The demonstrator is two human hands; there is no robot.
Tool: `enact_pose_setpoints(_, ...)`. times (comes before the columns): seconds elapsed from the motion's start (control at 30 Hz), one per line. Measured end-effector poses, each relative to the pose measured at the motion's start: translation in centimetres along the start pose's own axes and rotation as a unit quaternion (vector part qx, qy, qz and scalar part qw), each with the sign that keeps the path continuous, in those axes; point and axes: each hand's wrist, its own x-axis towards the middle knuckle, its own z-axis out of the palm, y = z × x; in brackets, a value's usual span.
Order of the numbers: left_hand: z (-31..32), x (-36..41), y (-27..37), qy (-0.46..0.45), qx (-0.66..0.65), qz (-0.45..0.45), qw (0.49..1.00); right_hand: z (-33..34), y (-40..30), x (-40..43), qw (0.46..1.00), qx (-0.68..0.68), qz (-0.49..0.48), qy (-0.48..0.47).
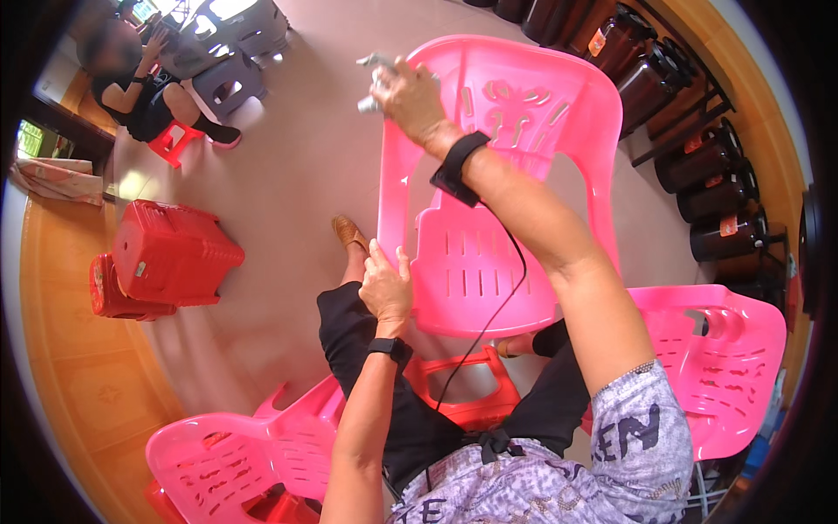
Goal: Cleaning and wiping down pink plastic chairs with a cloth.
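A pink plastic armchair (471,219) with a slotted seat and cut-out backrest stands right in front of me. My left hand (386,288) grips its left armrest near the front end. At the upper left edge of the backrest, my right hand (412,98) is closed around a crumpled greyish cloth (370,103), pressing it to the rim. Parts of the cloth stick out past the fingers; the rest is hidden under the palm. A black cable (510,281) hangs from the right wrist's black band across the seat.
A red plastic stool (435,373) lies between my legs. Pink chairs flank me at lower left (216,458) and right (733,373). Stacked red stools (177,252) stand left. Dark cylindrical containers (655,78) line the right wall. A person (144,98) sits near grey stools (229,82).
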Motion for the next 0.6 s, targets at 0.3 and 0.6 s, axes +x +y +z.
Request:
enact_pose_setpoints(0.3,-0.2,-0.1,0.2,-0.027,-0.029,-0.018,0.999,-4.0,19.7,-2.3,0.922,0.149,0.284,-0.216)
enact_pose_setpoints(0.6,0.1,-0.3,0.0,-0.027,-0.027,-0.009,0.999,-5.8,25.8,-4.9,0.862,0.256,0.317,-0.301)
